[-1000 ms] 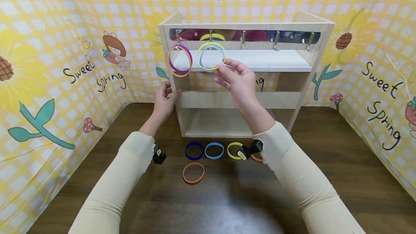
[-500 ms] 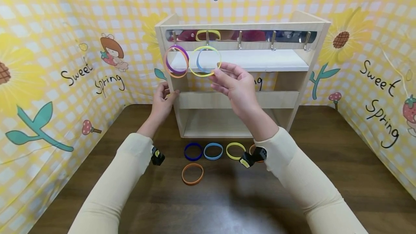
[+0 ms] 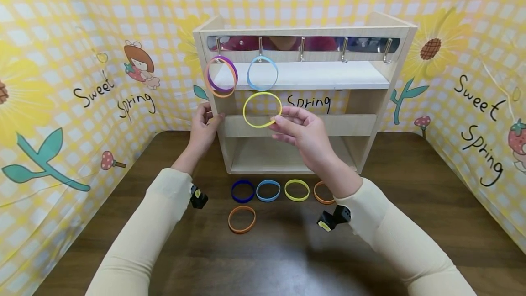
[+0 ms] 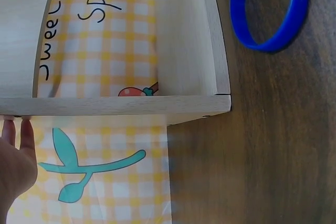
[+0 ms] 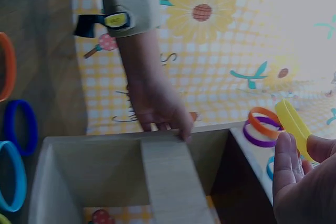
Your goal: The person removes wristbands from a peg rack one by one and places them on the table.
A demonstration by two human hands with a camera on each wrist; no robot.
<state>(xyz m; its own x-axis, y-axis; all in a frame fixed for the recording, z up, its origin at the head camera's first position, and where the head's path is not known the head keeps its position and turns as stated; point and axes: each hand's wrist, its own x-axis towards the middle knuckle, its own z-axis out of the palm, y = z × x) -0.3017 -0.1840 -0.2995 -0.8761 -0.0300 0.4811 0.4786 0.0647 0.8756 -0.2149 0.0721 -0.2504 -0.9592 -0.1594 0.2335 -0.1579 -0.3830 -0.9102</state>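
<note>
My right hand [image 3: 306,134] pinches a yellow silicone wristband [image 3: 244,112] between thumb and fingers. The band is held upright in front of the wooden rack's middle opening, below a light blue wristband [image 3: 277,74] hanging on the second hook [image 3: 260,49]. In the right wrist view the yellow band [image 5: 294,127] stands above the fingertips. My left hand [image 3: 202,127] rests against the left side panel of the rack [image 3: 302,124], thumb at its front edge. Fingertips [image 4: 26,127] touch the panel's outer face in the left wrist view. Purple [image 3: 235,65] and orange [image 3: 208,87] wristbands hang from the leftmost hook.
On the dark wooden table [image 3: 279,259], a row before the rack holds dark blue [image 3: 233,191], light blue [image 3: 257,191], yellow [image 3: 286,190] and orange [image 3: 315,192] wristbands. Another orange wristband [image 3: 230,220] lies nearer. Patterned cloth [image 3: 102,8] surrounds the table. Three bare hooks are at right.
My right hand has lowered the yellow wristband from in front of the second hook to below the hanging light blue one. The left hand stays at the side panel.
</note>
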